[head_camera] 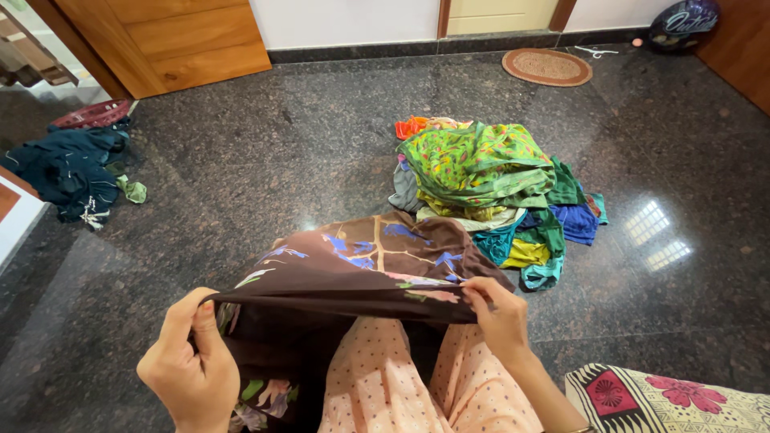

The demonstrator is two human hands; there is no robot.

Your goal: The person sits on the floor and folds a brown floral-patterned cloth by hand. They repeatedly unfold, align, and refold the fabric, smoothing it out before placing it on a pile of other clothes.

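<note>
On a polished dark granite floor [265,168], a seated person stretches a brown floral-print garment [361,269] across the lap, over peach dotted trousers [385,385]. The left hand [188,369] pinches one end of the folded edge, its fingers [186,314] closed on the cloth; the right hand [497,317] grips the other end the same way, thumb on top. The edge between them runs taut and nearly level. To fold it cleanly, both hands would best keep equal tension and line up the corners before laying the cloth down, so no slack bunches at the middle. Just beyond the knees lies a heap of mixed clothes [489,188], green and yellow uppermost. A dark blue bundle [68,168] sits well apart at the left, a round mat [547,66] near the far wall.
</note>
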